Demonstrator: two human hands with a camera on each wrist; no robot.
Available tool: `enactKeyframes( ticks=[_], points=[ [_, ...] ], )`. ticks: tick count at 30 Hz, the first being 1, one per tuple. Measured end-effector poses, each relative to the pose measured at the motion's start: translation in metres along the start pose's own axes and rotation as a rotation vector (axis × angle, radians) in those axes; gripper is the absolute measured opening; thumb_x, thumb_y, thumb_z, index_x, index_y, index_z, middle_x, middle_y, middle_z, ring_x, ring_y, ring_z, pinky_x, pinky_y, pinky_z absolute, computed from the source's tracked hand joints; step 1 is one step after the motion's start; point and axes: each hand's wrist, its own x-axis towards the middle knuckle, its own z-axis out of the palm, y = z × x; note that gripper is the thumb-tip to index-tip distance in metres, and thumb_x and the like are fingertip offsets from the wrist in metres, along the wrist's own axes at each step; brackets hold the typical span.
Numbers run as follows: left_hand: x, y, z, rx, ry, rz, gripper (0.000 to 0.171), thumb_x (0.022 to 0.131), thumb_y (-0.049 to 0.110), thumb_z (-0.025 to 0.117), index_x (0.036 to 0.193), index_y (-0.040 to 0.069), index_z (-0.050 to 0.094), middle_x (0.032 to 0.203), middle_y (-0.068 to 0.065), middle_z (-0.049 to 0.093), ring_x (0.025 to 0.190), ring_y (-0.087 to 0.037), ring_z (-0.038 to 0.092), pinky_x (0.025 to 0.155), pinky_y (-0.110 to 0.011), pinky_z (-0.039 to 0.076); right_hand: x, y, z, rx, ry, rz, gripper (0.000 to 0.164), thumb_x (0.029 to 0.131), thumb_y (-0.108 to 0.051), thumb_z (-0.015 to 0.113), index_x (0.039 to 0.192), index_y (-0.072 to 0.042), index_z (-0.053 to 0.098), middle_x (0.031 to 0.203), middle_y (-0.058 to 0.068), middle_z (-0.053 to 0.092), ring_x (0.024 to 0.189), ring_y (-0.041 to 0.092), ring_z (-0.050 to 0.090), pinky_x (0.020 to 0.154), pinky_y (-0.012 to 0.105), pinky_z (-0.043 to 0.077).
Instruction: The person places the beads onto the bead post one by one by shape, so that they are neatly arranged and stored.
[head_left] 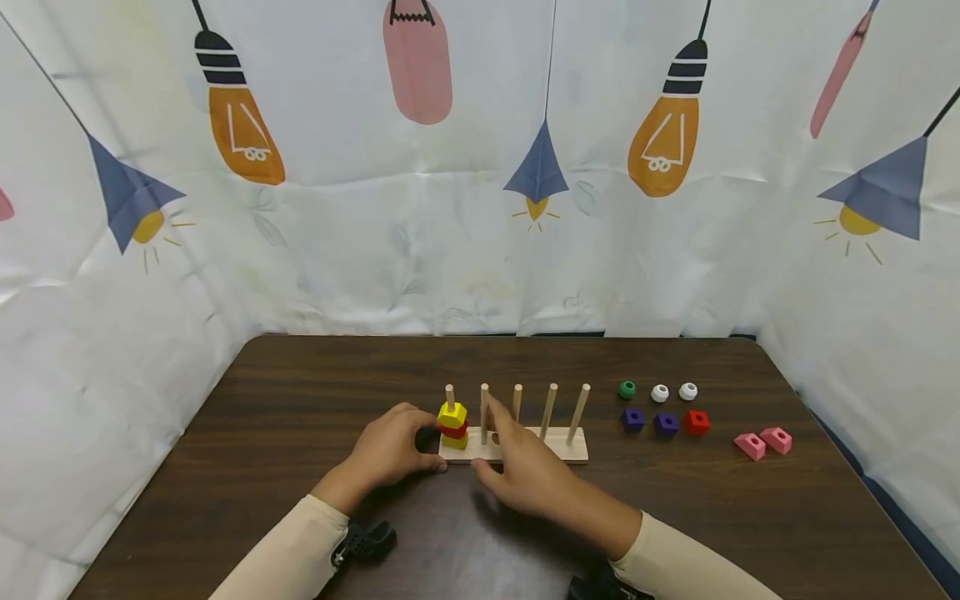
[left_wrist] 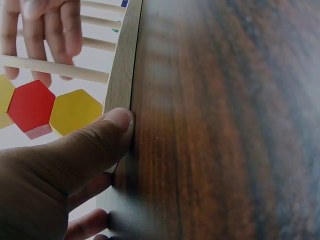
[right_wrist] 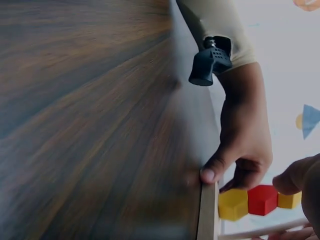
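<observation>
A pale wooden peg board (head_left: 566, 450) lies on the table with several upright pegs. On its leftmost peg a yellow hexagonal block (head_left: 452, 415), a red one (head_left: 453, 432) and another yellow one (head_left: 455, 442) are stacked. My left hand (head_left: 393, 446) grips the board's left end; in the left wrist view its thumb (left_wrist: 112, 125) presses the front edge, while the other fingers are partly hidden behind the end. My right hand (head_left: 528, 467) is over the board by the second peg (head_left: 484, 408), fingers extended and holding nothing, seen beyond that peg in the left wrist view.
Right of the board lie a green bead (head_left: 627, 389), white beads (head_left: 659, 393), purple cubes (head_left: 632, 420), a red cube (head_left: 696, 422) and pink blocks (head_left: 750, 446). A printed white curtain (head_left: 465, 250) encloses the back and sides of the brown table (head_left: 300, 400).
</observation>
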Motion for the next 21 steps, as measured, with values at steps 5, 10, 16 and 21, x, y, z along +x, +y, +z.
enactKeyframes(
  ticks=[5,10,16,21],
  points=[
    [-0.001,0.001,0.0,-0.002,-0.001,-0.009,0.051,0.066,0.043,0.097,0.108,0.022,0.079,0.107,0.006,0.069,0.106,-0.018,0.062,0.084,-0.048,0.054,-0.012,0.009,-0.009,-0.022,-0.059,0.004,0.071,0.099,-0.021,0.07,0.157,-0.003,0.034,0.143,0.013,0.058,0.119,0.029,0.064,0.096,0.046,0.052],
    [-0.002,0.002,-0.002,-0.001,-0.006,-0.016,0.05,0.066,0.043,0.097,0.108,0.022,0.079,0.107,0.005,0.068,0.107,-0.018,0.062,0.085,-0.048,0.054,-0.025,0.025,-0.018,-0.121,-0.038,-0.039,0.045,0.098,-0.019,0.071,0.14,-0.007,0.058,0.131,0.009,0.064,0.108,0.025,0.067,0.089,0.043,0.055],
    [-0.002,0.002,-0.003,-0.001,-0.011,-0.016,0.051,0.067,0.042,0.097,0.109,0.021,0.078,0.107,0.006,0.068,0.106,-0.017,0.061,0.084,-0.047,0.054,-0.038,0.045,-0.03,-0.167,-0.034,-0.074,0.036,0.097,-0.019,0.072,0.131,-0.007,0.063,0.126,0.006,0.066,0.103,0.023,0.067,0.085,0.04,0.055],
    [-0.002,0.001,-0.002,0.002,-0.012,-0.015,0.051,0.067,0.043,0.096,0.109,0.021,0.079,0.106,0.006,0.068,0.106,-0.017,0.061,0.084,-0.047,0.054,-0.048,0.062,-0.041,-0.169,-0.054,-0.098,0.036,0.098,-0.019,0.071,0.131,-0.008,0.063,0.127,0.004,0.066,0.106,0.019,0.066,0.088,0.039,0.055]
  ],
)
